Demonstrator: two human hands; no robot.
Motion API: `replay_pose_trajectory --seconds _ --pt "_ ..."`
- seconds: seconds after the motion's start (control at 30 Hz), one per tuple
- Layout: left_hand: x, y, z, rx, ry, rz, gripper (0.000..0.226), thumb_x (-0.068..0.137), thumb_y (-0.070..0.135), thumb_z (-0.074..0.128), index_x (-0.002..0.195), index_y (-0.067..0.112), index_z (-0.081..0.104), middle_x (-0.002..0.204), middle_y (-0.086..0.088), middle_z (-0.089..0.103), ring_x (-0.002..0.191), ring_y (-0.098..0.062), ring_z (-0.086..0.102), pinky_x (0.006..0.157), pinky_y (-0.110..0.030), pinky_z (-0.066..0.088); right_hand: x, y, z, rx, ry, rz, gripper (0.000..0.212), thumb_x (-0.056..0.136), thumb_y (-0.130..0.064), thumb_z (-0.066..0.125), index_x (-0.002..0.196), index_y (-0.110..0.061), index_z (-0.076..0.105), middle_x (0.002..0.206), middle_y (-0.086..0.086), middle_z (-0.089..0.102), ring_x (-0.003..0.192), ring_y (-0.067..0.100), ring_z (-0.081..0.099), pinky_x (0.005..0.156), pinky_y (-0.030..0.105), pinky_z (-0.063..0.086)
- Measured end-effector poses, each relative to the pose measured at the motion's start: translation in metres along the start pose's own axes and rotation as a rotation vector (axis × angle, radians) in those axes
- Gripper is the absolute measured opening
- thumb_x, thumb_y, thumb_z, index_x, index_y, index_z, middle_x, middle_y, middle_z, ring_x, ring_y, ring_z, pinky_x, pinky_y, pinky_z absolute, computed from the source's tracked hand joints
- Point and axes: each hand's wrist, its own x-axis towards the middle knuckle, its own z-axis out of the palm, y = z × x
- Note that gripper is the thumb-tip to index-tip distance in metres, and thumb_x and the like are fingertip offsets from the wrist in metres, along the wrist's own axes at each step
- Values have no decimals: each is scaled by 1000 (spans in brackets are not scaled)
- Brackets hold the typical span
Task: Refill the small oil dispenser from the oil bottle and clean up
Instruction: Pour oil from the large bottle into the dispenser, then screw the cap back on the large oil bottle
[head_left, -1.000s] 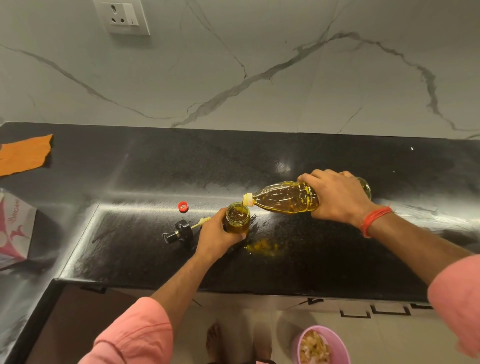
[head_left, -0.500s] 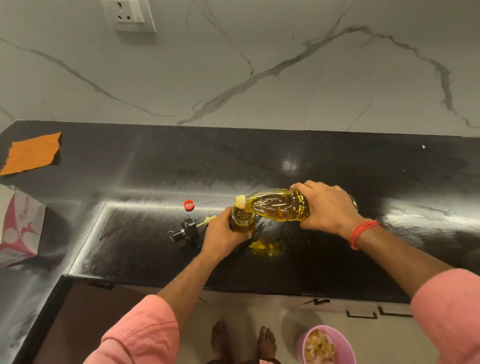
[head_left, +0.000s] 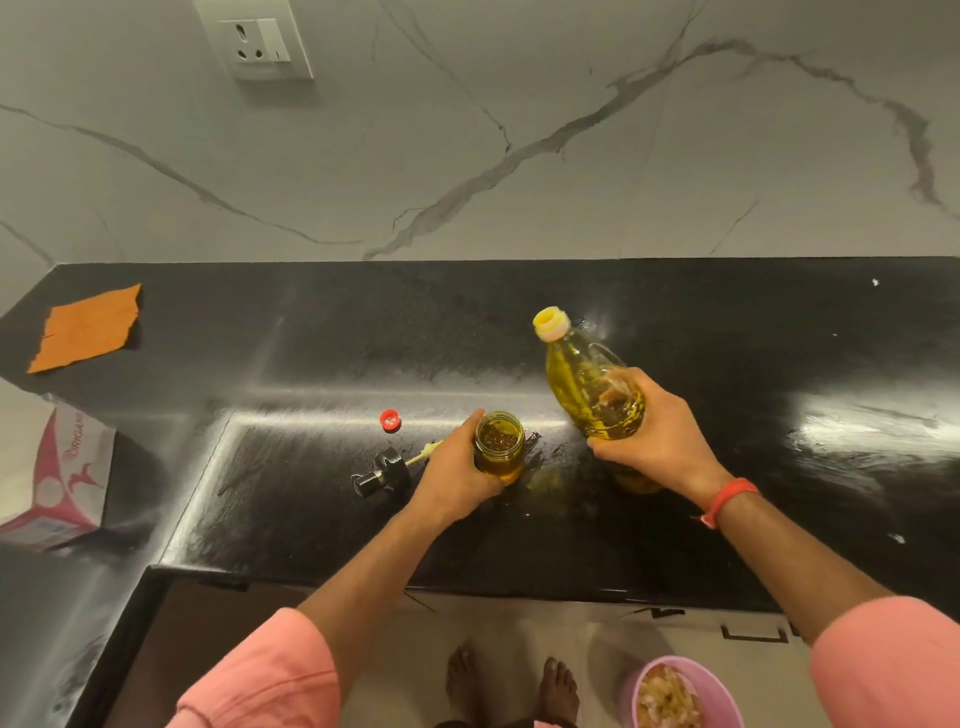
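Observation:
My left hand (head_left: 457, 475) grips the small glass oil dispenser (head_left: 500, 447), which stands open-mouthed on the black counter (head_left: 727, 364) and holds yellow oil. My right hand (head_left: 657, 431) grips the clear oil bottle (head_left: 587, 384), now nearly upright to the right of the dispenser, its yellow uncapped neck pointing up and away. The bottle's red cap (head_left: 390, 420) lies left of the dispenser. The dispenser's black pump top (head_left: 382, 470) lies on its side beside my left hand. A yellow oil smear (head_left: 550, 475) shows on the counter between dispenser and bottle.
An orange cloth (head_left: 88, 327) lies at the counter's far left. A white and pink box (head_left: 57, 475) sits on the left counter section. A pink bowl of scraps (head_left: 680, 693) stands on the floor near my bare feet. A wall socket (head_left: 257, 44) is above.
My right hand has swung the bottle up from its tipped pouring position over the dispenser to nearly upright, moving it right. My left hand still holds the dispenser.

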Motion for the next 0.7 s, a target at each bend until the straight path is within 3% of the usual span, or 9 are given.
replay_pose_trajectory --seconds 0.07,0.13,0.27,0.37,0.5,0.57,0.7 --pt "3 8 -9 57 -39 -38 107 75 22 86 162 18 23 158 -6 44 145 -23 43 117 -38 40 -2 1 4 86 57 8 65 62 -14 93 117 -26 60 105 -12 69 96 -13 63 77 1 45" --pt "5 14 -19 89 -41 -52 102 82 4 80 163 16 19 162 -9 37 149 -25 37 109 -29 42 -3 0 10 146 116 9 63 63 -13 94 114 -27 59 103 -15 68 94 -15 62 77 -1 43" --pt "12 21 -49 144 69 -14 78 83 -10 66 153 18 44 152 -10 49 144 -25 44 104 -30 49 -5 0 22 219 225 8 66 64 -15 94 116 -27 56 103 -19 64 94 -20 59 80 -2 43" --pt "29 16 -79 257 131 -9 66 82 -10 59 139 21 61 141 -6 61 132 -20 56 89 -25 50 -8 2 30 267 317 24 66 65 -19 94 117 -30 55 106 -20 64 97 -16 61 83 1 44" --pt "51 -5 -118 497 82 -49 59 80 -8 60 128 26 68 133 -1 68 118 -18 65 90 -31 54 -10 9 39 289 418 50 69 65 -22 95 121 -28 55 110 -8 66 103 4 65 88 8 46" --pt "59 -15 -129 659 24 -70 50 85 2 66 128 28 67 133 -2 68 118 -20 64 92 -36 54 -11 12 43 291 441 64 72 65 -23 95 126 -21 56 116 -2 67 108 11 64 92 12 47" --pt "67 -28 -132 842 -83 -68 47 92 25 70 137 31 60 135 -1 64 121 -23 60 95 -41 54 -16 16 45 307 470 73 75 64 -22 95 128 -22 55 118 -3 66 109 10 64 91 1 44"
